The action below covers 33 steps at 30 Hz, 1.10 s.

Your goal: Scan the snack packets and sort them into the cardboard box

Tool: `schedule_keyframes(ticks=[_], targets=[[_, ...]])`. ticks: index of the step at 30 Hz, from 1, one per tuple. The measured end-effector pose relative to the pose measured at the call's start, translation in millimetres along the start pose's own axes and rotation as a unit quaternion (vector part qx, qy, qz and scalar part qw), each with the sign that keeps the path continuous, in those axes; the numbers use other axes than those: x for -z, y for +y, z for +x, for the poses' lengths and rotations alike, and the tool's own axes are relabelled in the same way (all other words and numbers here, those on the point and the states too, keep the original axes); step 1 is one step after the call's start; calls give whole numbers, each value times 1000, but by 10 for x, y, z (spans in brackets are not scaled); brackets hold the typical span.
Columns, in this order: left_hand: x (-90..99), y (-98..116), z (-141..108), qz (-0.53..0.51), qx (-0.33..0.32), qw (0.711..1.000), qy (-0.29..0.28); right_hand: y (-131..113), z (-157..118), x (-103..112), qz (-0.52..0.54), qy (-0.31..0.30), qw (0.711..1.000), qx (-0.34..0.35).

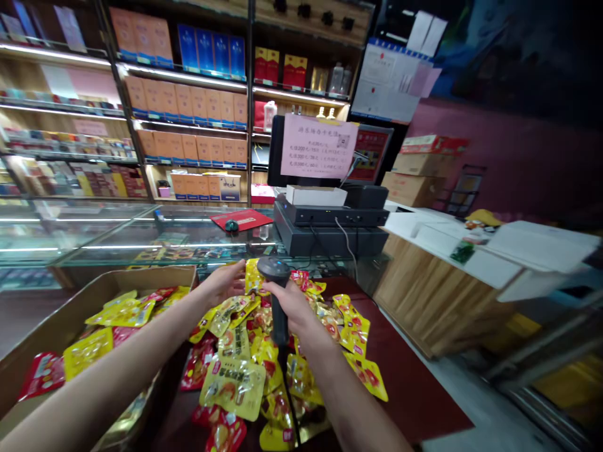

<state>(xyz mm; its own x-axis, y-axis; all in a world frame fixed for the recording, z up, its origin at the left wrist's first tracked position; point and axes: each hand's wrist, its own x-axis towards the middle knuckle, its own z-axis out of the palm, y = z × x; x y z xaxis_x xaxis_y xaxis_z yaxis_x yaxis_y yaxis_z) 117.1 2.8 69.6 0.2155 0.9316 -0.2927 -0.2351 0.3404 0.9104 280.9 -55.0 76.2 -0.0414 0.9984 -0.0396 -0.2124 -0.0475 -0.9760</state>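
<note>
My right hand [294, 306] is wrapped round the handle of a black barcode scanner [279, 314], its head up and its cable running down toward me. Just to the left, my left hand [229, 280] grips a yellow snack packet [253, 276] by its edge, close to the scanner's head. Beneath both hands lies a loose pile of yellow, red and gold snack packets; a pale yellow packet [233, 386] is on top at the front.
On the left stands an open cardboard box [155, 276] with more packets. A glass counter [127, 242] lies beyond, bearing a mouse [231, 226] and a cash drawer [330, 242] under a monitor. Shelves of boxes line the back. To the right is a wooden cabinet [424, 289].
</note>
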Motion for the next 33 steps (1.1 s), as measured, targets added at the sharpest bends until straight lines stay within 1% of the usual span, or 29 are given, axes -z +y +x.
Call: schedule_keyframes(ticks=[2, 6, 9, 12, 14, 15, 17, 18, 19, 20, 22, 24, 27, 30, 33], targets=[[273, 163, -168, -12, -2, 1000, 29, -42, 41, -281, 9, -51, 999, -9], [855, 413, -578, -15, -28, 996, 83, -49, 118, -914, 2, -119, 993, -24], [1231, 528, -921, -14, -36, 990, 139, 17, 150, -1382, 19, -182, 983, -36], [1542, 573, -1227, -12, -43, 983, 180, 122, 136, -1777, 22, -226, 972, -57], [1712, 566, -1378, -6, -49, 977, 209, 195, 107, -1964, 1, -245, 967, -73], [1781, 556, -1432, -3, -54, 971, 233, 227, 91, -2027, -13, -252, 964, -80], [1872, 529, -1489, 1, -65, 955, 289, 277, 64, -2083, -34, -257, 962, -90], [1886, 515, -1491, 1, -68, 947, 314, 291, 56, -2075, -37, -255, 962, -93], [1878, 501, -1474, 1, -68, 941, 331, 296, 52, -2043, -34, -252, 963, -92], [1846, 487, -1440, -2, -68, 939, 336, 291, 51, -1988, -27, -247, 965, -89], [1715, 455, -1321, -8, -63, 947, 314, 256, 60, -1816, -11, -234, 969, -81], [1509, 414, -1149, -12, -56, 960, 273, 194, 74, -1578, -2, -211, 975, -75], [1101, 324, -839, -16, -33, 980, 197, 89, 87, -1134, 7, -150, 986, -71], [618, 193, -552, -26, -3, 992, 120, 9, 63, -623, 27, -90, 993, -77], [124, 14, -340, -26, 30, 998, 47, -15, -22, -78, 43, -19, 996, -77]])
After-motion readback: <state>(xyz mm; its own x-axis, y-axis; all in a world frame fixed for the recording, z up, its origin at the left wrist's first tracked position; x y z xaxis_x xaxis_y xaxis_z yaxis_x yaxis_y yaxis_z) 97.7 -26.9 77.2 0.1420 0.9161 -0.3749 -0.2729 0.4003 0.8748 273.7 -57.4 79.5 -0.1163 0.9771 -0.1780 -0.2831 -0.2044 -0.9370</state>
